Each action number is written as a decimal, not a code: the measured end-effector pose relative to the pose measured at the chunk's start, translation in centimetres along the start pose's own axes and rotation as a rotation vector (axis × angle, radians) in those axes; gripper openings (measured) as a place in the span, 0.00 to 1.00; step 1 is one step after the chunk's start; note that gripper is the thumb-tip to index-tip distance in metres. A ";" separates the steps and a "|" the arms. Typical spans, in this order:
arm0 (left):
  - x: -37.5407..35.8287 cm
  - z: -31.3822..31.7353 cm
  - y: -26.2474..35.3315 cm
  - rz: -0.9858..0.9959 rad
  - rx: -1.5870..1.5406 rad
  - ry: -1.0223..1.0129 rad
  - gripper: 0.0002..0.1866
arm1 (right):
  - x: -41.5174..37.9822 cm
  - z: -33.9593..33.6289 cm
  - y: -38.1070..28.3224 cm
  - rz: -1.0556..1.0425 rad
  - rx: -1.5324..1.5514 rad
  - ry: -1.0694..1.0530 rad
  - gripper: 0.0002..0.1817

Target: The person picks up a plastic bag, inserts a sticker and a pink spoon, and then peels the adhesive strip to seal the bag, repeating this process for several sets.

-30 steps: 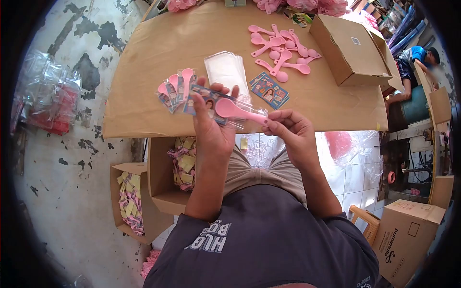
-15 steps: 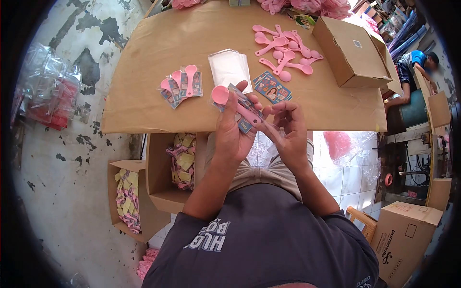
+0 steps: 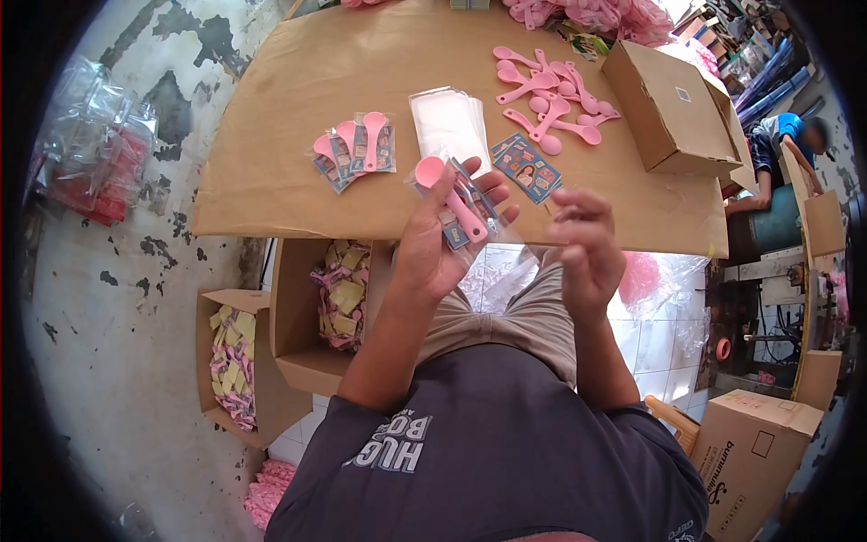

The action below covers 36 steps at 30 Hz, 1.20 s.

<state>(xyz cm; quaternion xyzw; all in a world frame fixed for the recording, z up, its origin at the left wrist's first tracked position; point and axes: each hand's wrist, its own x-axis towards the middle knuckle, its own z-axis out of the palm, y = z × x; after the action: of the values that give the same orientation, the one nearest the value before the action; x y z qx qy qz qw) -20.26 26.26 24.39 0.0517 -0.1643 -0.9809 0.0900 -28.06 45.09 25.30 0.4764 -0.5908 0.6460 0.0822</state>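
My left hand (image 3: 440, 237) is closed around a clear plastic bag with a pink measuring spoon (image 3: 464, 217) and a blue printed card (image 3: 454, 233) in it. The spoon's round bowl points up and left. Off to the right of the bag, my right hand (image 3: 589, 248) is raised at the table's front edge, its fingers curled and smeared by motion; what they hold, if anything, I cannot make out. Just beyond the hands lie a stack of clear plastic bags (image 3: 449, 125) and a fan of blue printed cards (image 3: 526, 166). Several loose pink spoons (image 3: 545, 90) are heaped behind the cards.
Several bagged spoons (image 3: 372, 144) lie overlapped on the left of the brown table (image 3: 271, 108). An open cardboard box (image 3: 668, 113) stands at the right. Under the table edge are boxes of packed items (image 3: 345, 294). A person (image 3: 781, 149) works at far right.
My right hand has come away from the bag and moved right. The left hand keeps the bagged spoon. The view has shifted slightly.
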 end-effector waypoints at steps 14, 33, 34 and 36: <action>-0.3 2.1 -1.3 -0.145 0.111 -0.128 0.35 | 2.9 -0.7 0.5 -0.093 -0.075 -0.065 0.19; -1.8 3.8 -2.0 0.242 1.061 0.014 0.29 | 3.0 -0.5 -0.4 0.087 -0.498 0.201 0.14; -1.9 3.9 -2.0 0.241 1.060 0.010 0.29 | 3.5 -0.4 -0.5 -0.003 -0.553 0.172 0.15; -2.1 4.1 -2.0 0.240 1.073 -0.023 0.34 | 4.0 0.1 -0.2 -0.092 -0.649 0.129 0.16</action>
<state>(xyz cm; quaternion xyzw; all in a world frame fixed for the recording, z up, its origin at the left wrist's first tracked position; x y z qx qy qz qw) -19.06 29.84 27.75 0.0603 -0.6470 -0.7429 0.1604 -30.02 43.25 28.31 0.4098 -0.7371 0.4485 0.2961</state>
